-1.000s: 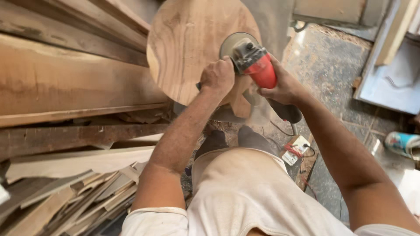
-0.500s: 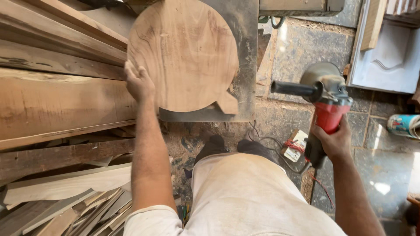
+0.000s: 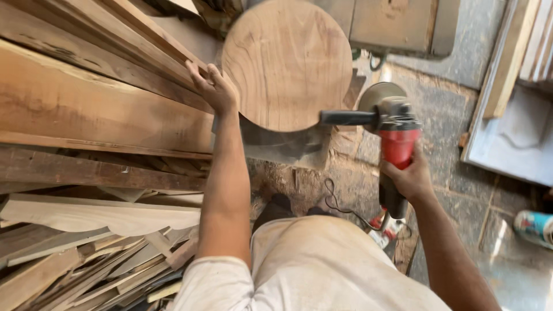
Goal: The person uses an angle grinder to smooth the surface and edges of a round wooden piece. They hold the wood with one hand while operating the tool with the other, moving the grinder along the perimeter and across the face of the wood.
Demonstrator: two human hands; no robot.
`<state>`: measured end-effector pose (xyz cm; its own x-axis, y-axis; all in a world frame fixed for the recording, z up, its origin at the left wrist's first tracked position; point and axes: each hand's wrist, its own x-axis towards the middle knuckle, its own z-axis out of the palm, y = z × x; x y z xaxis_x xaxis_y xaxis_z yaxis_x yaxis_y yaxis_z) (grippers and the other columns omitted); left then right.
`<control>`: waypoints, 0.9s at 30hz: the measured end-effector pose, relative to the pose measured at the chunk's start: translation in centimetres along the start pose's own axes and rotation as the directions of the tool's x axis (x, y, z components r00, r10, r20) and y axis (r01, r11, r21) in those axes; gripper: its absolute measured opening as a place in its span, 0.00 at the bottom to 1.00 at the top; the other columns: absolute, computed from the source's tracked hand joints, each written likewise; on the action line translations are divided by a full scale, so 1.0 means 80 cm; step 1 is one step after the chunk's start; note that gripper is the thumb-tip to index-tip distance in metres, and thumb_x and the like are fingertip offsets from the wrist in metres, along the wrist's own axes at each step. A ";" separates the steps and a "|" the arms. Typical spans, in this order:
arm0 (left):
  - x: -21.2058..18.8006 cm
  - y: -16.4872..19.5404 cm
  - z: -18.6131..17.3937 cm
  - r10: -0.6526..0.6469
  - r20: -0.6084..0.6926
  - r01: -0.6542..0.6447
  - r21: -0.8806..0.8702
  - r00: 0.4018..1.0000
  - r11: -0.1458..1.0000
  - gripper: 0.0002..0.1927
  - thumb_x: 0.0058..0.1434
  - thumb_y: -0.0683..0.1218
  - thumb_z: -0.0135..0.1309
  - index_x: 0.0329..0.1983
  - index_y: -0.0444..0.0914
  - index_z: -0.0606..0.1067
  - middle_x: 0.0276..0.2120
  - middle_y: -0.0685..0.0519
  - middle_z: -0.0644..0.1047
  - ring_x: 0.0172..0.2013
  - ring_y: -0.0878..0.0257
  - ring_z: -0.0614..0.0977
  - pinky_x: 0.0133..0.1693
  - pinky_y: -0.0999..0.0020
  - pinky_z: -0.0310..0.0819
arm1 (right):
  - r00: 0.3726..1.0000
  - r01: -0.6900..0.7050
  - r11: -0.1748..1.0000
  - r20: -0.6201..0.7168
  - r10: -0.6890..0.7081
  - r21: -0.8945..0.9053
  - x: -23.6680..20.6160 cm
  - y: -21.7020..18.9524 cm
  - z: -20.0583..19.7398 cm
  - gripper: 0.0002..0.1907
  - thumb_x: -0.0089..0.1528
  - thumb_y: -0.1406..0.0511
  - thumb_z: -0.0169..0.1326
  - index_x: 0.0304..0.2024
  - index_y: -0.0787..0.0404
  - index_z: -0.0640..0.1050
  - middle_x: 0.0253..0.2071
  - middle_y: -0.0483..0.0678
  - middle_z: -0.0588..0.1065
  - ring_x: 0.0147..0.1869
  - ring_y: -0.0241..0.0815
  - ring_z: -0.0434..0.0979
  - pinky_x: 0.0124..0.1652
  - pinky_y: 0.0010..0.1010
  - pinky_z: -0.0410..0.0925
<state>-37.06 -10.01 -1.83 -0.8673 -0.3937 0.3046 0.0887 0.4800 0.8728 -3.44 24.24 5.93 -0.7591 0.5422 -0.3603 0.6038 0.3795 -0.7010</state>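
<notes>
The left hand grips the left edge of the round wooden disc, fingers curled over its rim, holding it upright against the stacked planks. The right hand is clenched around the red body of the angle grinder, held off the disc, just beside its lower right edge, side handle pointing toward the wood. To work well here, the disc should stay braced firmly against the planks, fingers clear of the wheel, and the cord kept behind the legs. Count: one disc, one grinder, one spray can on the floor at right, many planks.
</notes>
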 end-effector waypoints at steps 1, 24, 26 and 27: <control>0.001 0.020 -0.024 0.043 0.147 -0.051 0.050 0.988 0.997 0.32 0.69 0.57 0.48 0.70 0.37 0.58 0.67 0.39 0.68 0.66 0.50 0.71 0.68 0.57 0.66 | 0.996 0.066 0.998 0.056 -0.065 -0.009 0.009 -0.018 0.009 0.43 0.52 0.64 0.67 0.68 0.62 0.64 0.51 0.59 0.76 0.51 0.52 0.80 0.52 0.46 0.75; 0.036 0.042 0.169 0.305 0.761 -0.710 0.275 0.572 0.648 0.11 0.63 0.42 0.47 0.35 0.36 0.80 0.33 0.38 0.82 0.35 0.40 0.85 0.38 0.47 0.82 | 0.917 0.358 0.909 0.263 -0.300 -0.212 0.266 -0.219 0.153 0.54 0.58 0.51 0.64 0.77 0.59 0.50 0.60 0.63 0.73 0.60 0.57 0.77 0.57 0.43 0.72; 0.045 0.056 0.192 0.340 0.765 -0.758 0.281 0.547 0.588 0.11 0.63 0.43 0.48 0.34 0.37 0.81 0.32 0.38 0.82 0.36 0.40 0.85 0.39 0.47 0.81 | 0.752 0.659 0.733 0.124 -0.648 -0.167 0.283 -0.219 0.147 0.50 0.59 0.54 0.66 0.74 0.60 0.53 0.61 0.68 0.72 0.62 0.63 0.75 0.57 0.44 0.71; 0.046 0.058 0.193 0.302 0.773 -0.728 0.281 0.558 0.626 0.11 0.65 0.44 0.48 0.35 0.37 0.81 0.32 0.37 0.82 0.36 0.39 0.85 0.39 0.47 0.80 | 0.600 0.793 0.585 0.054 -0.798 -0.172 0.282 -0.222 0.143 0.49 0.59 0.56 0.67 0.73 0.60 0.54 0.62 0.71 0.71 0.63 0.65 0.73 0.58 0.45 0.71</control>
<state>-47.43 2.87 -2.58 -0.8356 0.5315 0.1388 0.5493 0.8069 0.2172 -34.08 21.18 3.21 -0.9506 -0.0177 0.3100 -0.2069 0.7807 -0.5896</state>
